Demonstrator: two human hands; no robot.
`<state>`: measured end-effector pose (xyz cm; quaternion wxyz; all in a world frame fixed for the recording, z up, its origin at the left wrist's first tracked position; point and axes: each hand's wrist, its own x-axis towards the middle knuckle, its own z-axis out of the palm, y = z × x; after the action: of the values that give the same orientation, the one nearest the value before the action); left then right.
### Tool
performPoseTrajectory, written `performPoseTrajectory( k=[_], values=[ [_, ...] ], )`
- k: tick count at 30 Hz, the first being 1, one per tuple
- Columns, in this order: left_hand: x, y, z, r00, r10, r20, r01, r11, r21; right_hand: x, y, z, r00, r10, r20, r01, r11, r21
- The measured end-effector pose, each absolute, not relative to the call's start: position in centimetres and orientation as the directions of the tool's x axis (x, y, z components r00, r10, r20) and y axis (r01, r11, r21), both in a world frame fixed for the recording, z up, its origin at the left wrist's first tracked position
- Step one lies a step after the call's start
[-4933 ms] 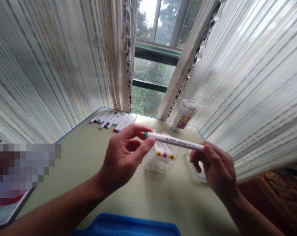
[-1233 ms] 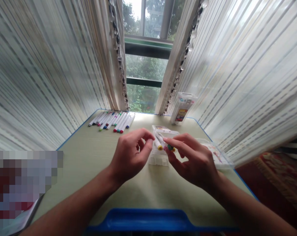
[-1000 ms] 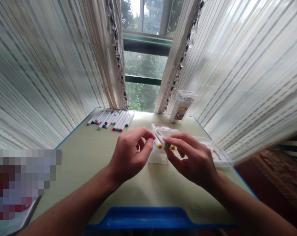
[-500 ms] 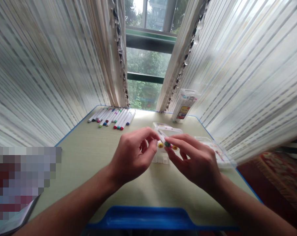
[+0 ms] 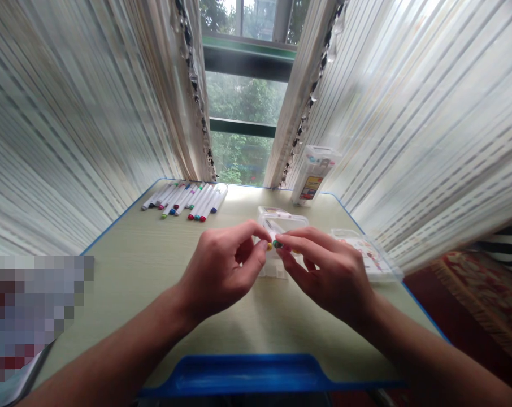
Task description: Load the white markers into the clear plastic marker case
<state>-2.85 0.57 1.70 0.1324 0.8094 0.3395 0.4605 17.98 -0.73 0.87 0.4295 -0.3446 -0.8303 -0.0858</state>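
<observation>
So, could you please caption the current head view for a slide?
Right hand holds a green-ended white marker at a clear rectangular plastic case, left hand close by.

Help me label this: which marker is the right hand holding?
The green-ended marker, pinched by the right hand; the loose markers lie on the table at back left, out of its grasp.

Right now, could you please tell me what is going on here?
A person's right hand pinches a green-ended marker near a clear box. The left hand is close beside it; whether it holds anything is unclear. More markers lie grouped far left on the table, and a tall case stands far right.
</observation>
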Motion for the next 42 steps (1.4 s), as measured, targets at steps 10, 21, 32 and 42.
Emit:
performPoseTrajectory(
  k=[10,21,32,42],
  values=[
    [-2.9,0.5,2.0,0.330,0.668,0.667,0.466,-0.730,0.500,18.0,-0.7,0.5,-0.383,0.525,0.760,0.639,0.745,-0.192],
    [-3.0,0.3,2.5,0.246,0.677,0.694,0.523,-0.695,0.493,18.1,-0.5,-0.1,-0.397,0.516,0.759,0.616,0.763,-0.196],
    [-3.0,0.4,2.2,0.276,0.676,0.684,0.509,-0.706,0.492,18.2,-0.5,-0.1,-0.397,0.531,0.748,0.609,0.763,-0.218],
    [-3.0,0.3,1.7,0.304,0.665,0.682,0.459,-0.730,0.506,18.2,-1.3,1.5,-0.253,0.507,0.824,0.633,0.731,-0.255]
  ],
)
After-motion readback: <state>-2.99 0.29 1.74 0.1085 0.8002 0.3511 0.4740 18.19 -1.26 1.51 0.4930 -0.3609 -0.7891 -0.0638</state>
